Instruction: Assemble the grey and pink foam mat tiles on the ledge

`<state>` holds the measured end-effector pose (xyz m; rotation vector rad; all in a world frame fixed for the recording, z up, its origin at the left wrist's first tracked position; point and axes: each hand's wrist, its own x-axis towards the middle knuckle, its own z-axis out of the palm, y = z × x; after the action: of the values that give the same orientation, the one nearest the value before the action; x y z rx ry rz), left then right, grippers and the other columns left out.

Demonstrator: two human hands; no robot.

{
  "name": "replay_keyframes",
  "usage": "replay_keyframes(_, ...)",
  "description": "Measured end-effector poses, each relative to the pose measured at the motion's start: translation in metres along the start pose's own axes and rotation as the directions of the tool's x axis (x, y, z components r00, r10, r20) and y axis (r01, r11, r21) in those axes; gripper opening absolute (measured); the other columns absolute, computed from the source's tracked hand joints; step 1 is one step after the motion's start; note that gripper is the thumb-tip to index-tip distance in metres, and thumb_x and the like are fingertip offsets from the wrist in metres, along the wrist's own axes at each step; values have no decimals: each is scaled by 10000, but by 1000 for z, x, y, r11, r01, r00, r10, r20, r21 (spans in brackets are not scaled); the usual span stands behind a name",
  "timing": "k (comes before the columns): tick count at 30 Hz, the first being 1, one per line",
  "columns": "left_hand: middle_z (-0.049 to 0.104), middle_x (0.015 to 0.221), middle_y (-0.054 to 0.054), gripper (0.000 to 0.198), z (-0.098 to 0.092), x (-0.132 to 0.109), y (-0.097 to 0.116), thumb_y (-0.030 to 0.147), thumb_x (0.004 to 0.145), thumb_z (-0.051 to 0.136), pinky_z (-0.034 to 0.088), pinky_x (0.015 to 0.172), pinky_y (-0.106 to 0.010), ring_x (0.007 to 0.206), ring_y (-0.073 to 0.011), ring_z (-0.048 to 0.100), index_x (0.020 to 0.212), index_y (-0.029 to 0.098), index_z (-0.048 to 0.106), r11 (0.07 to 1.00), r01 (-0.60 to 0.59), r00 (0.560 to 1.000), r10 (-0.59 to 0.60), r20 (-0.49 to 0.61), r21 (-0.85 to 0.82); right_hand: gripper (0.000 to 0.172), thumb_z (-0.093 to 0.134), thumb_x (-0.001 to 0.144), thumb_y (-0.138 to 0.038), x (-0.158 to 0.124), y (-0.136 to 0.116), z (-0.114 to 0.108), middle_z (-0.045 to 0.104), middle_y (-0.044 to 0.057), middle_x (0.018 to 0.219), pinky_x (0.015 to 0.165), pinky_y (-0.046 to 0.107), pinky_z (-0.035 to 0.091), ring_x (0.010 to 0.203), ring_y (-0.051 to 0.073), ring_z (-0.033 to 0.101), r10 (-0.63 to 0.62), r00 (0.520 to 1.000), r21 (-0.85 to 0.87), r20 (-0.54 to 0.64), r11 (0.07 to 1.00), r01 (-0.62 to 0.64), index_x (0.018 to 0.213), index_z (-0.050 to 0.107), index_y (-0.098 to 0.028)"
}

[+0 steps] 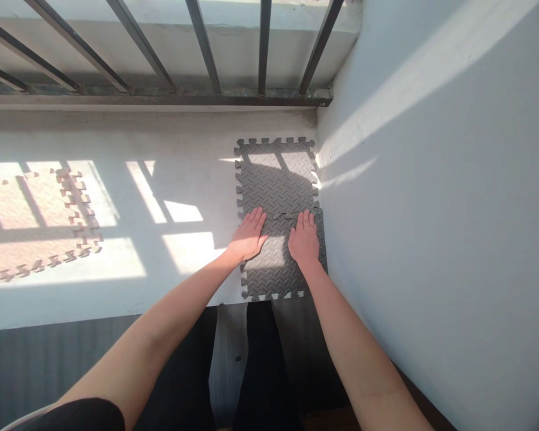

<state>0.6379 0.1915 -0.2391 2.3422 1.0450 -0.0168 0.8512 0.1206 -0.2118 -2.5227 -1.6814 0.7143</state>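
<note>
Two grey foam puzzle mats lie end to end on a white ledge against the right wall. The far mat [276,176] meets the near mat [273,276] along a toothed seam, which looks slightly uneven near its middle. My left hand [248,235] rests flat at the left end of this seam, fingers stretched out and thumb apart. Toward the seam's right end, my right hand [304,237] presses palm down on the near mat, its fingers extended. Neither hand grasps anything.
Pale pinkish puzzle mats [31,221] lie stacked at the left of the white ledge [184,143]. Dark metal railing bars [206,54] rise along the far side. A white wall [431,209] bounds the right. Below the ledge's front edge is a grey floor [230,365].
</note>
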Motion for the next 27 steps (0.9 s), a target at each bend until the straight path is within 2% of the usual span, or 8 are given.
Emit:
replay_keyframes(6, 264, 1816, -240, 765, -3, 0, 0, 441, 1081, 472, 243, 1395, -599, 1726, -366, 187, 1724, 41, 358, 1000, 4, 1000, -4, 1, 14, 671, 363, 1081, -255, -3, 3, -4, 259, 271, 1820, 1357, 580, 272, 1710, 365, 216, -20, 1000, 7, -4, 1000, 20, 1694, 355, 17)
replay_keyframes(11, 277, 1813, -231, 755, -3, 8, 24, 406, 1075, 455, 254, 1396, -575, 1722, -359, 207, 1730, 45, 351, 999, 38, 998, -36, -53, 39, 712, 428, 1071, -341, -14, 6, -1, 285, 291, 1805, 1324, 607, 332, 1659, 396, 338, 97, 993, 86, -74, 992, -90, 1700, 353, -14)
replay_keyframes(16, 317, 1807, -198, 741, 9, 23, 49, 409, 1077, 447, 232, 1408, -543, 1719, -327, 235, 1726, 60, 374, 998, -42, 999, 43, -33, 40, 679, 417, 1054, -286, -17, 6, -9, 347, 297, 1777, 1330, 630, 300, 1659, 392, 334, 104, 993, 42, -51, 994, -102, 1666, 400, 7)
replay_keyframes(21, 305, 1810, -213, 741, 11, 26, 54, 412, 1073, 463, 222, 1408, -549, 1718, -336, 238, 1712, 44, 399, 999, -25, 999, 26, -24, 47, 685, 444, 1032, -260, -10, 5, -23, 463, 269, 1721, 1317, 594, 333, 1654, 402, 323, 107, 992, 43, -70, 994, -104, 1665, 413, 1)
replay_keyframes(24, 285, 1820, -204, 734, 7, 26, 58, 445, 1063, 513, 203, 1400, -597, 1719, -369, 221, 1714, 116, 433, 998, -24, 1000, 24, 6, 66, 680, 412, 1042, -247, -7, 6, -23, 464, 291, 1713, 1319, 590, 330, 1656, 417, 315, 98, 993, 29, -70, 995, -97, 1656, 411, 46)
replay_keyframes(27, 229, 1834, -217, 755, 9, 27, 67, 521, 1028, 607, 151, 1367, -715, 1712, -460, 181, 1701, 203, 481, 996, -2, 1000, 0, 21, 93, 673, 406, 1042, -230, -6, 7, -20, 419, 303, 1739, 1303, 603, 345, 1650, 425, 331, 94, 995, 8, -44, 996, -94, 1658, 417, 39)
